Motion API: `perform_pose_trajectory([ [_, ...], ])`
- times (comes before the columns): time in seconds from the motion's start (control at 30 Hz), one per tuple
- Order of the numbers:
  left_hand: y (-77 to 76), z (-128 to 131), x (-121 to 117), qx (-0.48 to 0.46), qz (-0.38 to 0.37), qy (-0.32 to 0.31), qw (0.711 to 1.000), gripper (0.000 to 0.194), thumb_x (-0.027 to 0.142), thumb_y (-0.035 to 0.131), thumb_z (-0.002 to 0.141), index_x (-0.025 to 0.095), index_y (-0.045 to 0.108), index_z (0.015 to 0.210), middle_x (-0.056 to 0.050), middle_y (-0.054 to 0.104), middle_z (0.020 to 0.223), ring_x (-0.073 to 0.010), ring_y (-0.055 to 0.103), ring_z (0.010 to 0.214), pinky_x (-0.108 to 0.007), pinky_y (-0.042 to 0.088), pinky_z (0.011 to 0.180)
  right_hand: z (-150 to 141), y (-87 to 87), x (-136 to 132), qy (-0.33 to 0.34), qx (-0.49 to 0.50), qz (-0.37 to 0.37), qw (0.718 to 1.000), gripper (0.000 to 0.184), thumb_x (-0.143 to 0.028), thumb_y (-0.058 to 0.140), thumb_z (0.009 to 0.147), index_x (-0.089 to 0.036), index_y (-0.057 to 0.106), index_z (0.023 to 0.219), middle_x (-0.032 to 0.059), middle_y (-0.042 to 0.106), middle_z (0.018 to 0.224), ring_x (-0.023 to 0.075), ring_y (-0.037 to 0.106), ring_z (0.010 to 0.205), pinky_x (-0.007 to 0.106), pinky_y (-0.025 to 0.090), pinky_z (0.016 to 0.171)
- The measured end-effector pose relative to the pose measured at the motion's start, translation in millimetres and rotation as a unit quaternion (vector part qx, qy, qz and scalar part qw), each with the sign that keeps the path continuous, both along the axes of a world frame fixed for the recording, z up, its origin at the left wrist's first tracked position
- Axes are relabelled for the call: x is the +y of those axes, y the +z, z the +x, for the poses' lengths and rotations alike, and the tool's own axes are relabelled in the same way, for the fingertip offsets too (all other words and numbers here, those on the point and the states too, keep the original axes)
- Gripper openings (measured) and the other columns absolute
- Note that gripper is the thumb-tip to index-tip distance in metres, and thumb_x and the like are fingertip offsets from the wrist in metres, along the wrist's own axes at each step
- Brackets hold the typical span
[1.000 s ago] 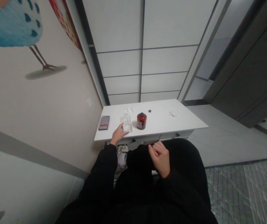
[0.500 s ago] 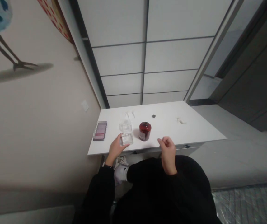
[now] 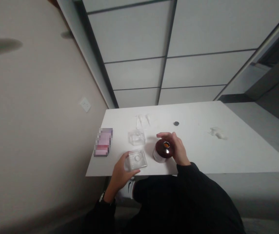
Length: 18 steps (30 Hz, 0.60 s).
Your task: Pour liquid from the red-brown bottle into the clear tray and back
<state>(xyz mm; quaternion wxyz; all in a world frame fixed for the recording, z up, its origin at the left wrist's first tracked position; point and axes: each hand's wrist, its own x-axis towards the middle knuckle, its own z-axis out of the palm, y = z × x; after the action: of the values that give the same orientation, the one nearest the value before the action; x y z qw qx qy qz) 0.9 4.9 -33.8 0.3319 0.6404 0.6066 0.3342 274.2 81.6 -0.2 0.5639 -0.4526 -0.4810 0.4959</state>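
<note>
My left hand [image 3: 123,170] grips a clear square bottle [image 3: 138,159] by its left side, thumb in front and fingers behind. A round opening shows on top of it. My right hand [image 3: 177,148] curves around the right and far sides of a brown bottle [image 3: 160,154] with a pale label. That bottle has no cap on, and its neck ring faces up toward me. Just beyond the square bottle lies a second clear, boxy piece [image 3: 137,137]. A small dark round cap [image 3: 176,123] rests farther back on the table.
On the white table [image 3: 193,143], slim clear parts [image 3: 143,120] lie toward the back. A blurred pink box [image 3: 103,142] sits near the left edge. Crumpled whitish material [image 3: 217,133] lies at the right. The wall with a socket [image 3: 85,104] borders the left side.
My right hand has gone from a closed pose in front of the table to around the brown bottle. My left hand still holds the square bottle. The view has shifted down and closer.
</note>
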Motion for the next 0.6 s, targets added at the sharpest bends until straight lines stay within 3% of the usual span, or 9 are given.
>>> perform_pose_trajectory([
  [0.13,7.7,1,-7,-0.054,0.007,0.001,0.999,0.071,0.036,0.087,0.073,0.025,0.057,0.136,-0.011,0.068,0.139,-0.0334,0.063,0.134,-0.053,0.048,0.120,1,0.3,-9,0.050,-0.034,0.066,0.996,0.075,-0.088,0.043,0.091,-0.026,0.079,0.111,0.0108,0.078,0.123,0.0331,0.070,0.119,0.047,0.055,0.104],
  [0.23,14.2,2,-13,-0.099,0.024,0.011,0.995,0.077,0.041,0.088,0.075,0.023,0.053,0.141,-0.013,0.064,0.145,-0.0335,0.062,0.138,-0.052,0.050,0.118,-2,0.6,-17,0.081,-0.055,0.106,0.990,0.078,-0.092,0.063,0.076,-0.026,0.078,0.115,0.0122,0.076,0.124,0.0364,0.067,0.122,0.048,0.055,0.106],
  [0.4,32.9,-2,-18,-0.108,0.066,-0.003,0.992,0.084,0.047,0.086,0.081,0.028,0.048,0.154,-0.014,0.053,0.159,-0.0341,0.058,0.143,-0.043,0.059,0.107,-12,1.3,-31,0.193,-0.056,0.067,0.977,0.071,-0.061,0.094,0.068,-0.027,0.069,0.125,0.0106,0.071,0.130,0.0345,0.067,0.123,0.050,0.053,0.108],
  [0.6,52.2,-7,-12,-0.096,0.109,-0.008,0.989,0.088,0.044,0.089,0.080,0.032,0.045,0.156,-0.013,0.054,0.156,-0.0329,0.059,0.140,-0.045,0.058,0.110,-25,-2.5,-41,0.242,-0.036,0.042,0.969,0.078,-0.038,0.098,0.065,-0.029,0.059,0.133,0.0075,0.066,0.135,0.0320,0.064,0.127,0.051,0.047,0.114],
])
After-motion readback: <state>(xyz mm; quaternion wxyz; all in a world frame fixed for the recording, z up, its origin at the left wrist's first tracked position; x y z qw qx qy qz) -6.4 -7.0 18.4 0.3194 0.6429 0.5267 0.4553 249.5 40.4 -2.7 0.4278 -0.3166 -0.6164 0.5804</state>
